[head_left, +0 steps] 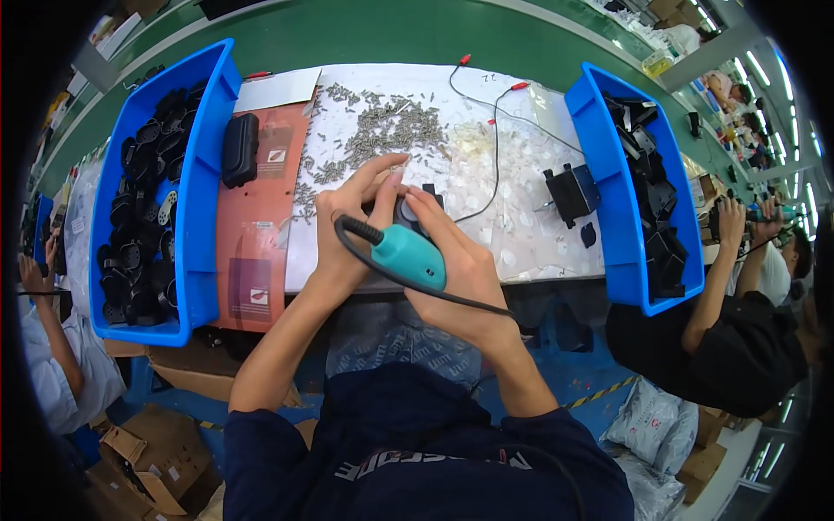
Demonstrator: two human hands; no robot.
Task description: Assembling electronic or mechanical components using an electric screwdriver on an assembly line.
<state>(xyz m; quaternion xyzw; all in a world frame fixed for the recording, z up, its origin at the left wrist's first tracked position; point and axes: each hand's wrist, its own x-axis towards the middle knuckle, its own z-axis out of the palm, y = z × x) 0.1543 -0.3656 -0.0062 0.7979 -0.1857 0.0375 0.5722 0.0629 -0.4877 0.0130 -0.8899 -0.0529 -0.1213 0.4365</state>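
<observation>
Between the left grip (343, 200) and the right grip (469, 282) sits a dark, rounded part (408, 215), partly hidden. The right grip is wrapped round a teal corded tool (408, 254), while the left grip's thumb and fingers curl beside it, and whether they pinch the part cannot be told. Just beyond both grips, small metal pieces (395, 126) lie scattered over the white worktop (300, 252), with a blue bin (204, 217) well to their left and a second blue bin (612, 208) to their right.

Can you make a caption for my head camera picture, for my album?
Between two blue bins, the right hand holds a teal corded tool, the left hand close by, near scattered metal pieces.
</observation>
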